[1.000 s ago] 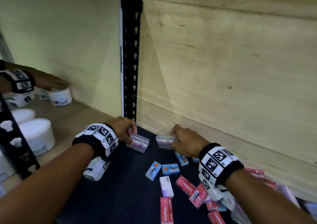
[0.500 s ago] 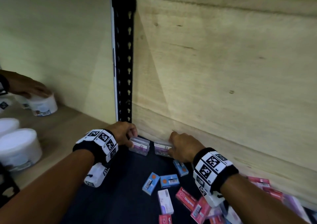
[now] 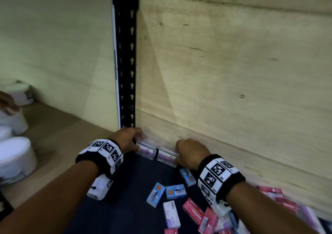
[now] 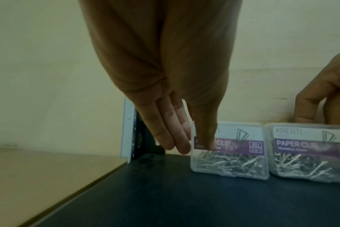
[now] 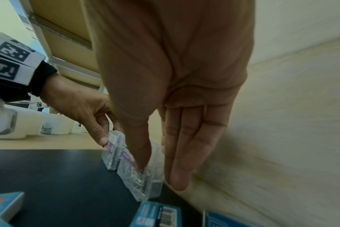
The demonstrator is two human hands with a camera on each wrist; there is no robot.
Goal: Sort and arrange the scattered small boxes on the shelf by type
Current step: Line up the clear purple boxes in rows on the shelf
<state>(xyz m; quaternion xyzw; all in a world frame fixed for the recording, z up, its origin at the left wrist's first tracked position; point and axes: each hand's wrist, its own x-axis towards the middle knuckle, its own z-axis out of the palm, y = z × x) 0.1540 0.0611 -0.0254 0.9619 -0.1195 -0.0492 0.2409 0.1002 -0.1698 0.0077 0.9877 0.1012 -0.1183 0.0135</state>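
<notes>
Two clear paper clip boxes with purple labels stand on edge, side by side, at the back of the dark shelf [image 3: 125, 189] against the plywood wall. My left hand [image 3: 129, 138] pinches the left box [image 3: 146, 150], thumb on its front face. My right hand [image 3: 190, 153] pinches the right box [image 3: 166, 157]. In the left wrist view the left box [image 4: 235, 155] and right box [image 4: 305, 155] nearly touch. In the right wrist view my thumb lies on the front of the right box [image 5: 145, 184] and my fingers [image 5: 177, 169] reach down behind it.
Blue boxes [image 3: 156, 194], a white-lilac box [image 3: 171, 214] and red staple boxes [image 3: 194, 213] lie scattered in front of my right wrist. A black slotted upright [image 3: 125, 63] divides the shelves. White tubs [image 3: 16, 160] and another person's hand [image 3: 7, 102] are on the left wooden shelf.
Both hands have carried their paper clip boxes back to the wall and stood them side by side. The other person's hand has drifted towards the left edge.
</notes>
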